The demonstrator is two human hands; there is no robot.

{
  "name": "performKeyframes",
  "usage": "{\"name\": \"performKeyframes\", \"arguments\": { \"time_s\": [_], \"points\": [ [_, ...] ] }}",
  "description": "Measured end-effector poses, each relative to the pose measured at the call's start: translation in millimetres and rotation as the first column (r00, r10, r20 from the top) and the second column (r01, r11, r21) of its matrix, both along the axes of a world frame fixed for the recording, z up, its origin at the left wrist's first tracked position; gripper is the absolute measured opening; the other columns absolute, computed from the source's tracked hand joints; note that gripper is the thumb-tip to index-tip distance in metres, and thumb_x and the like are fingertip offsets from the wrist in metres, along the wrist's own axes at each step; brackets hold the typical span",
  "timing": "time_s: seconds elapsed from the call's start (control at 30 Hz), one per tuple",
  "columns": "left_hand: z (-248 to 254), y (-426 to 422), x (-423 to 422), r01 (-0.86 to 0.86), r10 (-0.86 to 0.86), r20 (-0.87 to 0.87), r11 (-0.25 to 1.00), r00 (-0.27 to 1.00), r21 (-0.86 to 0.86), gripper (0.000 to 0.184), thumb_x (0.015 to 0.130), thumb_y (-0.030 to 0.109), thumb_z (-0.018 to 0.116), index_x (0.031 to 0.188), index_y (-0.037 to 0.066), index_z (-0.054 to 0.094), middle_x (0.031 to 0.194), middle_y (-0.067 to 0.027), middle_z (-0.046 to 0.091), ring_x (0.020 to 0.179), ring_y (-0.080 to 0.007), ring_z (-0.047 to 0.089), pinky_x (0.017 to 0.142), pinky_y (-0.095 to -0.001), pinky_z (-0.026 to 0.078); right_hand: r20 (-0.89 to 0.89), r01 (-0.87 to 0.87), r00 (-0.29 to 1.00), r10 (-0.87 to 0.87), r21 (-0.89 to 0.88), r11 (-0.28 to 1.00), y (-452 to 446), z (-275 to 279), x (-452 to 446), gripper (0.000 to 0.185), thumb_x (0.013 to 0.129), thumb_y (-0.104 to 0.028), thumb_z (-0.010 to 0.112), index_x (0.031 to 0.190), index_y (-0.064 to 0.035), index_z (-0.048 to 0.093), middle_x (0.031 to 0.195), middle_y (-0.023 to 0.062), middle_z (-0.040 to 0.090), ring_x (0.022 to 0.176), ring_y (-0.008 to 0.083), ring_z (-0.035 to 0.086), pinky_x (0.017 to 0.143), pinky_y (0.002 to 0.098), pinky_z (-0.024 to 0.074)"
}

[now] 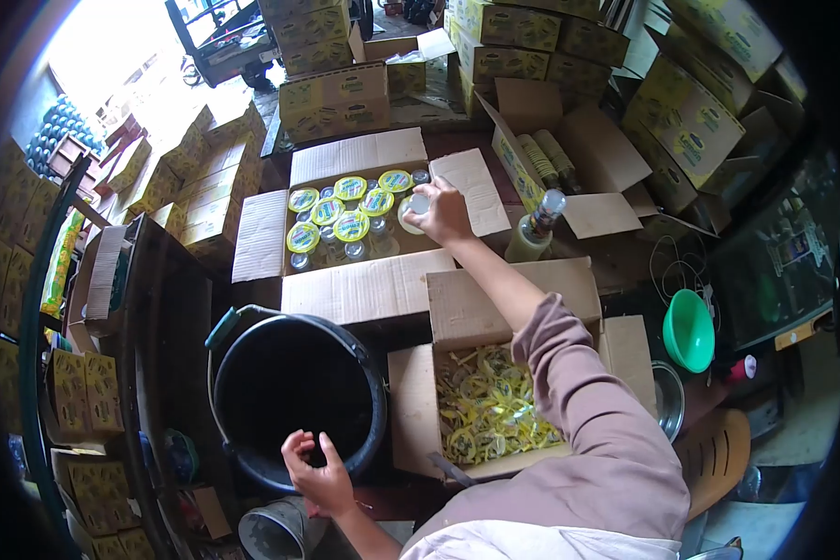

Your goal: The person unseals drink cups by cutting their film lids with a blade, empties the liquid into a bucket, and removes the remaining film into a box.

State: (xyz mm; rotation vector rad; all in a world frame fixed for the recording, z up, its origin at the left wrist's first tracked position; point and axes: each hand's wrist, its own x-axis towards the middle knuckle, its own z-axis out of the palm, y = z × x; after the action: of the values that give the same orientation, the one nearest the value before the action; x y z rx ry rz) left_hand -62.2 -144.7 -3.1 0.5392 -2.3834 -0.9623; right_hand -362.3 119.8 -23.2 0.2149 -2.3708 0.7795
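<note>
My right hand (441,213) is closed around the top of a pale, clear-topped bottle (418,204) at the right side of an open carton (350,285). Inside that carton stand several clear-topped containers, and round yellow printed lids (350,226) show among them. My left hand (319,472) hovers over the near rim of a black bucket (380,411), fingers curled but apart, holding nothing. The bucket's inside is dark. Under my right arm, an open box holds a heap of yellow printed plastic pieces (485,406); the sleeve covers part of it.
A capped bottle (529,235) stands right of the carton. Behind it, an open box (607,149) holds stacked round items. A green bowl (688,330) lies at the right, above a metal bowl (667,401). Yellow cartons (334,101) are stacked around. A grey bucket (275,534) sits below.
</note>
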Motion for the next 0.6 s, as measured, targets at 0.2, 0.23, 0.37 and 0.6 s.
{"name": "performKeyframes", "arguments": {
  "time_s": [0.2, 0.23, 0.37, 0.6],
  "points": [
    [8, 13, 18, 0.342, -0.142, -0.377, 0.767, 0.915, 0.543, 0.035, 0.085, 0.013, 0.051, 0.116, 0.002, 0.038, 0.106, -0.0109, 0.047, 0.088, -0.0153, 0.051, 0.079, -0.0270, 0.045, -0.357, -0.378, 0.863, 0.358, 0.017, 0.926, -10, 89, 175, 0.035, 0.060, -0.019, 0.074, 0.093, -0.0100, 0.063, 0.085, 0.0068, 0.058, 0.080, 0.0250, 0.058, 0.071, 0.0362, 0.0492],
    [18, 27, 24, 0.484, -0.225, -0.433, 0.514, 0.873, 0.708, 0.044, 0.087, 0.027, 0.049, 0.121, 0.002, 0.037, 0.111, -0.0126, 0.048, 0.097, -0.0201, 0.052, 0.082, -0.0314, 0.046, -0.439, -0.423, 0.766, 0.468, 0.204, 0.883, -11, 101, 207, 0.032, 0.063, -0.018, 0.072, 0.092, -0.0090, 0.063, 0.088, 0.0062, 0.058, 0.083, 0.0226, 0.058, 0.073, 0.0345, 0.0499],
    [22, 61, 47, 0.522, -0.380, -0.661, -0.411, 0.647, 0.747, 0.071, 0.084, 0.051, 0.045, 0.135, 0.005, 0.027, 0.133, -0.0162, 0.036, 0.120, -0.0303, 0.039, 0.096, -0.0484, 0.035, -0.481, -0.550, 0.580, 0.658, 0.364, 0.751, -25, 90, 314, 0.020, 0.071, -0.012, 0.062, 0.091, -0.0085, 0.063, 0.092, 0.0035, 0.058, 0.088, 0.0156, 0.058, 0.079, 0.0280, 0.0503],
    [2, 58, 95, 0.473, -0.161, -0.600, -0.472, 0.784, 0.744, 0.046, 0.089, 0.039, 0.045, 0.122, 0.007, 0.041, 0.113, -0.0056, 0.051, 0.104, -0.0192, 0.052, 0.083, -0.0429, 0.045, -0.246, -0.694, 0.604, 0.758, 0.307, 0.652, -21, 57, 402, 0.026, 0.074, -0.008, 0.058, 0.100, -0.0070, 0.060, 0.095, 0.0033, 0.055, 0.093, 0.0159, 0.054, 0.085, 0.0320, 0.0465]
  ]
}}
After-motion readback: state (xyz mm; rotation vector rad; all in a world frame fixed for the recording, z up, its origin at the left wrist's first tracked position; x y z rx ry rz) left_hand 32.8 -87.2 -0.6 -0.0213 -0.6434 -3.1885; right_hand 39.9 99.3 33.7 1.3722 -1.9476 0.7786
